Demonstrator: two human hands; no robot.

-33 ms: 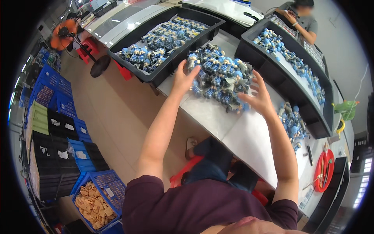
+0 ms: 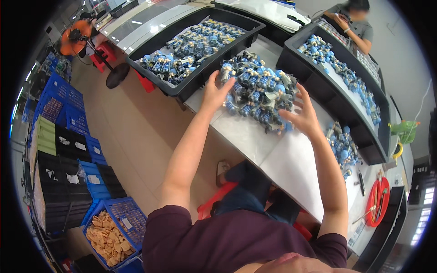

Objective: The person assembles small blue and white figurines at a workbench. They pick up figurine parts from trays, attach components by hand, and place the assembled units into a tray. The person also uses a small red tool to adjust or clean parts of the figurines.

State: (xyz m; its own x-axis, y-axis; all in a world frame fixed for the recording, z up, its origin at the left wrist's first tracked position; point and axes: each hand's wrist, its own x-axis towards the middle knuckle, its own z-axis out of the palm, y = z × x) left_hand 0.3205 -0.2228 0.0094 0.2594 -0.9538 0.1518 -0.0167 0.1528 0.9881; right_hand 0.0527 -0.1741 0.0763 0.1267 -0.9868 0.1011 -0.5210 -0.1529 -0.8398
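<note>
Gathering the pile of blue-and-black figures (image 2: 261, 91) looks like the step in hand: pile sits mid-worktop (image 2: 291, 159), cupped from both sides, many pieces apparently in clear wrap. My read: next move calls for even inward pressure, low on the pile, since loose wrapped pieces could slide off the edges. Left hand (image 2: 216, 94) open, thumb and fingers parted, right at the pile's left edge; can't tell if it's pinching a piece. Right hand (image 2: 304, 113) open wider, fingers spread along the right edge; contact unclear, no grip visible. Further out: left black tray (image 2: 218, 63) and right black tray (image 2: 318, 91), both with similar figures; smaller heap (image 2: 341, 143) beyond the right forearm; red dish (image 2: 382, 189) with tools past that.
</note>
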